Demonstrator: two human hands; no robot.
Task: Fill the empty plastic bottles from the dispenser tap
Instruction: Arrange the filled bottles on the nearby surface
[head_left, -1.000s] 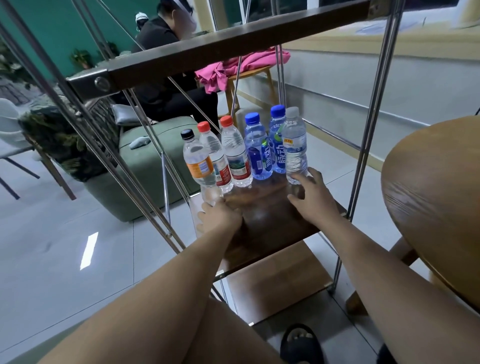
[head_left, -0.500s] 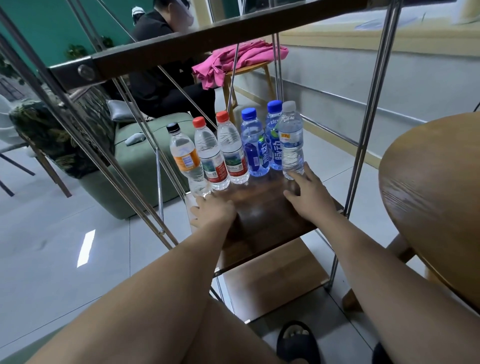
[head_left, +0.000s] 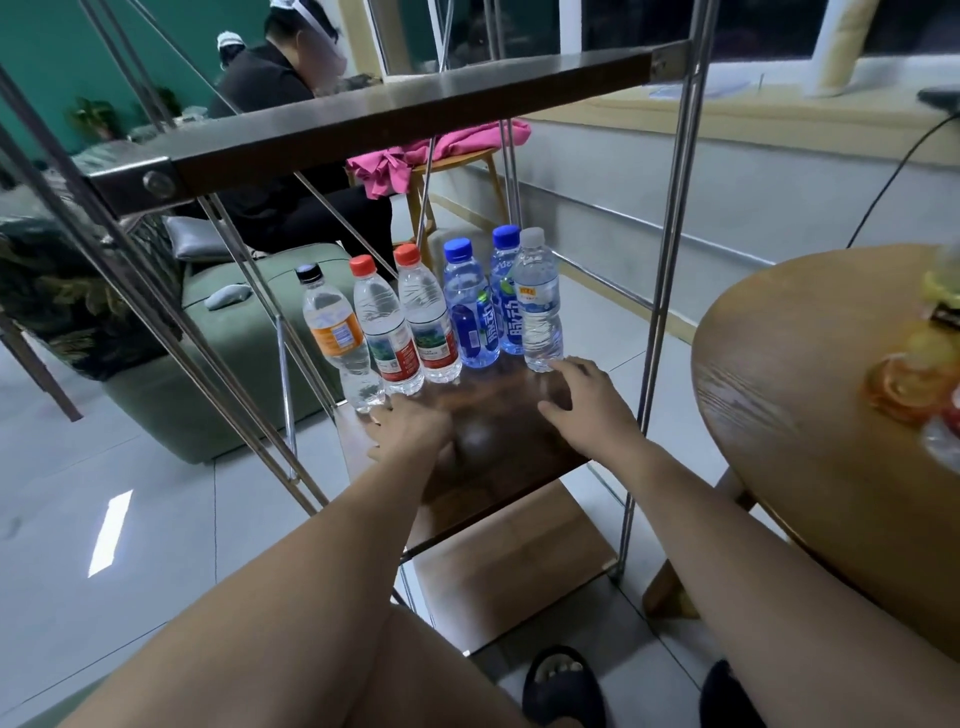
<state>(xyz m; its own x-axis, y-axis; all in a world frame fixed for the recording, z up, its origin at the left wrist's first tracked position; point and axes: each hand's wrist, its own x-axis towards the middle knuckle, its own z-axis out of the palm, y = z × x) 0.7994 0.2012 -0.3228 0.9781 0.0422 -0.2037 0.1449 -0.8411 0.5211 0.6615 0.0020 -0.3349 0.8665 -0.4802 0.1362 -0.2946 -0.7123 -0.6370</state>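
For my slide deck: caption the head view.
Left hand and right hand on a wooden shelf before six capped bottles.

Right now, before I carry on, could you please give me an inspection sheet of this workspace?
Surface: glossy dark wooden shelf in a metal-framed rack.
Job's things: six capped plastic bottles upright in a row along the shelf's far edge; fill level unclear; no dispenser tap seen.
Clutter: blurred orange and yellow items on the round table.
Grippers: left hand rests on the shelf by the black-capped bottle; right hand spread, a fingertip at the white-capped bottle.
Cables: one dark cable against the right wall.
Surroundings: green sofa, seated person, pink cloth on a stool.
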